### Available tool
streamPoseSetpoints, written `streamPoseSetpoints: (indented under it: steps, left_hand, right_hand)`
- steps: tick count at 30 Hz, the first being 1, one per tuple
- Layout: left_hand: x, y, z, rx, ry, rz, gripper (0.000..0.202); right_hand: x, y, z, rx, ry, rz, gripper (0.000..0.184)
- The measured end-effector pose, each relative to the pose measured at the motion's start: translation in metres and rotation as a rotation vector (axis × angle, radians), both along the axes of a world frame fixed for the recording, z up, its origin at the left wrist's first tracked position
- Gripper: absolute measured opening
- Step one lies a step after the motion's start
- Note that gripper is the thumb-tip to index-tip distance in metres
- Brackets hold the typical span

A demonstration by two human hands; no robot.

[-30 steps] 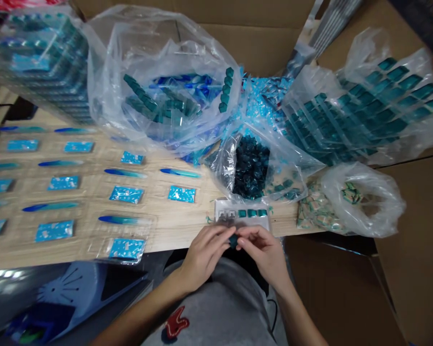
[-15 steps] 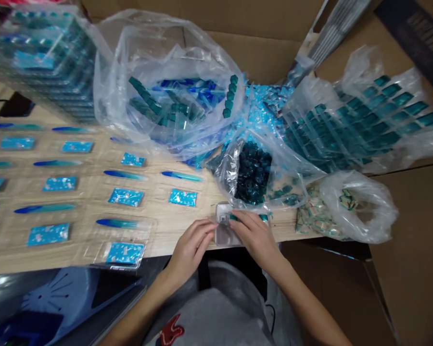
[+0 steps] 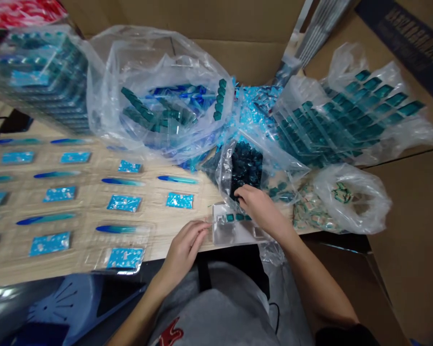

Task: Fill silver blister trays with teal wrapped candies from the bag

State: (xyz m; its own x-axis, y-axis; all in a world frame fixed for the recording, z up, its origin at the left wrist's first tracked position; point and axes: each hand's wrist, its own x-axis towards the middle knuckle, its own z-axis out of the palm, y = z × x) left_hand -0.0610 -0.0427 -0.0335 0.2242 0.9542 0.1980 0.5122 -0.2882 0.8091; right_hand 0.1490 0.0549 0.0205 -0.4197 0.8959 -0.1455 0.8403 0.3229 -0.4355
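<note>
A clear plastic tray (image 3: pixel 234 234) lies at the table's front edge, with several small teal pieces (image 3: pixel 240 217) in a row along its upper part. My left hand (image 3: pixel 185 244) is beside the tray's left edge, thumb and fingers pressed together; whether anything is between them is too small to see. My right hand (image 3: pixel 260 205) reaches over the tray to a plastic bag of dark teal pieces (image 3: pixel 247 166). Its fingers are curled together at the near side of the heap, and what they pinch is hidden.
Clear blister trays, each with a blue pen (image 3: pixel 120 229) and a blue patterned packet (image 3: pixel 125 258), cover the table's left. Behind are a tall tray stack (image 3: pixel 54 91) and a large plastic bag (image 3: pixel 108 96). Bagged teal strips (image 3: pixel 364 103) and a bag of small wrapped packets (image 3: pixel 310 211) stand right.
My right hand has moved up from the tray to the bag of dark teal pieces, uncovering the row in the tray. My left hand has shifted slightly left. The camera view has tilted a little.
</note>
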Motion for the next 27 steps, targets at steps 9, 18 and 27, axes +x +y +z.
streamPoseSetpoints:
  steps: [9,18,27]
  left_hand:
    - [0.017,0.011,0.019,-0.039,-0.113,-0.027,0.019]
    - [0.050,0.033,0.061,0.268,-0.169,-0.052,0.027]
    - [0.039,0.023,0.068,0.439,-0.071,-0.039,0.023]
  right_hand:
    - [0.020,-0.024,0.003,-0.124,0.956,-0.415,0.021]
    - [-0.004,-0.067,0.032,-0.191,1.227,-0.420,0.034]
    - [-0.012,-0.093,0.032,0.069,0.949,-0.331,0.040]
